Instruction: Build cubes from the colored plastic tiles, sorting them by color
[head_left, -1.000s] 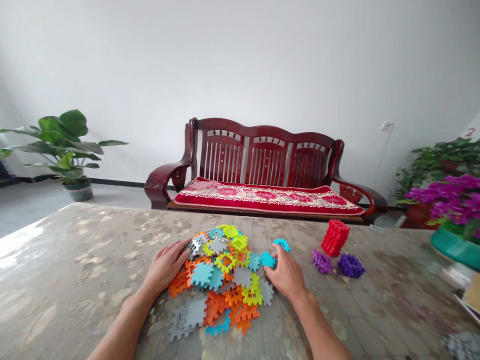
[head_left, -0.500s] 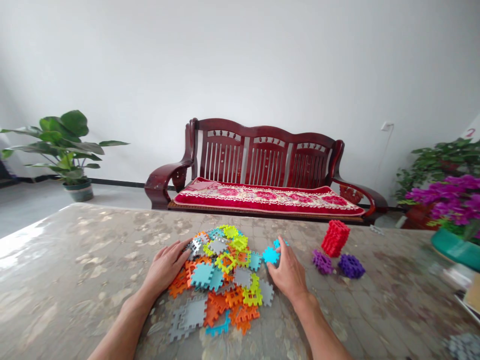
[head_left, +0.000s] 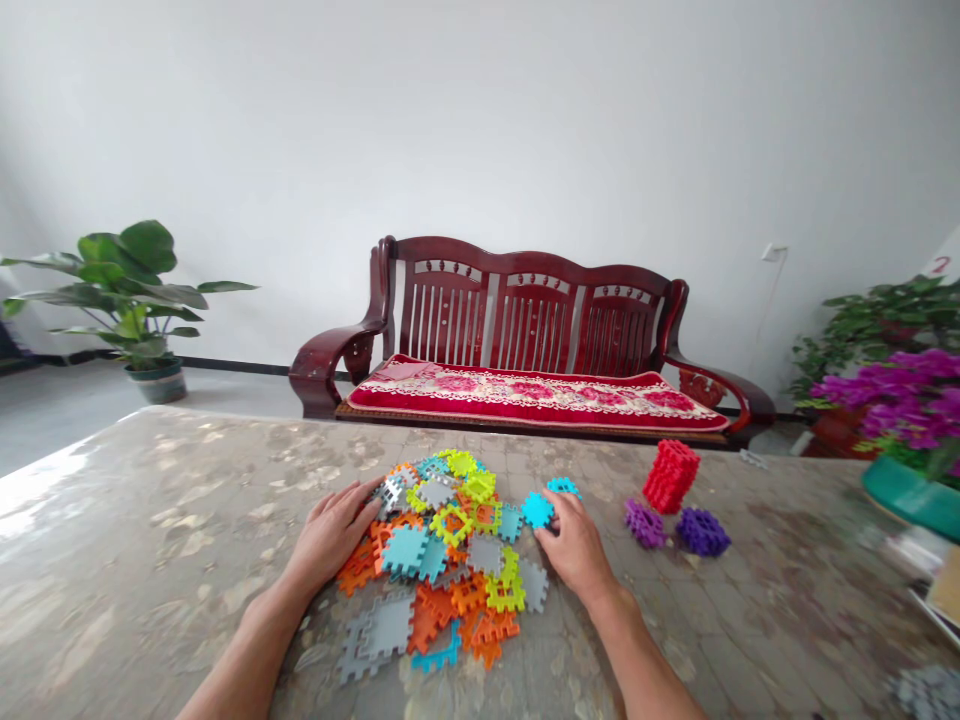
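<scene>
My left hand (head_left: 335, 530) lies flat with fingers stretched along the left side of a pile of interlocking plastic tiles (head_left: 405, 550), its fingertips at the grey pieces. The pile mixes orange, grey, teal and lime-green notched pieces, some solid and some with open middles. To the right of the pile, my right hand (head_left: 576, 545) has thumb and fingers curled round the edge of a bright blue tile (head_left: 537, 509). Just beyond those fingers lies another bright blue piece (head_left: 564, 486), partly covered by the hand.
Right of my right hand stand a red block stack (head_left: 671, 477), a purple piece (head_left: 645, 524) and a dark violet block (head_left: 703, 532). Magenta flowers in a teal pot (head_left: 911, 495) are at the table's right end. A wooden bench (head_left: 525, 310) stands behind the table (head_left: 187, 560).
My right hand's fingers have drawn in and curled at the bright blue tile, which has shifted slightly left. More of the blue piece behind shows. My left hand has stayed in place.
</scene>
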